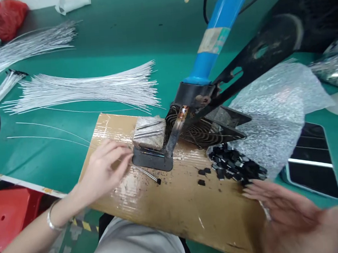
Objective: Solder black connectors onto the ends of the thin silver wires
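Left hand (108, 166): grip closed in a pinch on a thin white wire (144, 173), whose dark tip lies on the cardboard sheet (173, 202) just in front of the metal base plate (152, 162). Right hand (292, 218): grip released, fingers spread flat and blurred, at the right front corner of the cardboard, just beside the heap of small black parts (236, 164).

The soldering iron (210, 55), with its blue handle, sits tilted in a black stand (240, 80); its tip (176, 133) points down onto the base plate, next to a grey sponge block (149, 133) that carries a few wire ends. A wire-grille fan (198, 130) sits behind the tip. Bundles of white wires (92, 89) fan across the green desk (123, 41) toward its far left edge. Bubble wrap (273, 108) and a dark tray (312, 159) lie toward the right edge.

Hazards, as judged: the pinching fingers are near the hot tip and could be burned if the wire slips; the moving right hand could scatter the black parts; the cardboard overhangs the front edge of the desk and could tip.
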Tool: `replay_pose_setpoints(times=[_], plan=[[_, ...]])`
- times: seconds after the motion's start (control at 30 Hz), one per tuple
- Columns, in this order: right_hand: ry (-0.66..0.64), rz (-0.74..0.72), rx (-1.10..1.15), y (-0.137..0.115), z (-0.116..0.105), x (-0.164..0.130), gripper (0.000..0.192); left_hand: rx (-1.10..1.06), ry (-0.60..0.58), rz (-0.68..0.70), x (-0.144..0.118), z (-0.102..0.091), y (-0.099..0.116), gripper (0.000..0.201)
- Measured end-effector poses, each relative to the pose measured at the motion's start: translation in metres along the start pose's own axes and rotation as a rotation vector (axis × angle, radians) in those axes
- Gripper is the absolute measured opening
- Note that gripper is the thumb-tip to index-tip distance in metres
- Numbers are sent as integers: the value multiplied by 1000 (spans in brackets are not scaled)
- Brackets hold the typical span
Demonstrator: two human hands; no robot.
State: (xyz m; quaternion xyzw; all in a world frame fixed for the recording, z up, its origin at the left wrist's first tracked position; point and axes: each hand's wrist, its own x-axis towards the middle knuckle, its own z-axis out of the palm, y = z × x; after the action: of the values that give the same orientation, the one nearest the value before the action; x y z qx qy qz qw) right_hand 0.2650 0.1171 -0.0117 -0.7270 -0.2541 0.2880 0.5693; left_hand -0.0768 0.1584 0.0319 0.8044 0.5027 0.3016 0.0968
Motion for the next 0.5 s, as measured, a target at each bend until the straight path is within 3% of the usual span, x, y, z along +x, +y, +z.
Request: replay_pose_setpoints(times=[0.1, 0.23, 0.37, 0.5], plan=[[-8, -55, -149, -1, 10, -4, 50, 424, -16, 128, 28, -5, -46, 20], [-58, -138, -172, -5, 21, -14, 58, 512, -107, 219, 79, 5, -99, 31], [-56, -140, -179, 7, 14, -11, 55, 500, -211, 323, 117, 20, -113, 28], [-122, -176, -175, 41, -4, 18, 59, 474, -203, 345, 125, 22, -110, 27]])
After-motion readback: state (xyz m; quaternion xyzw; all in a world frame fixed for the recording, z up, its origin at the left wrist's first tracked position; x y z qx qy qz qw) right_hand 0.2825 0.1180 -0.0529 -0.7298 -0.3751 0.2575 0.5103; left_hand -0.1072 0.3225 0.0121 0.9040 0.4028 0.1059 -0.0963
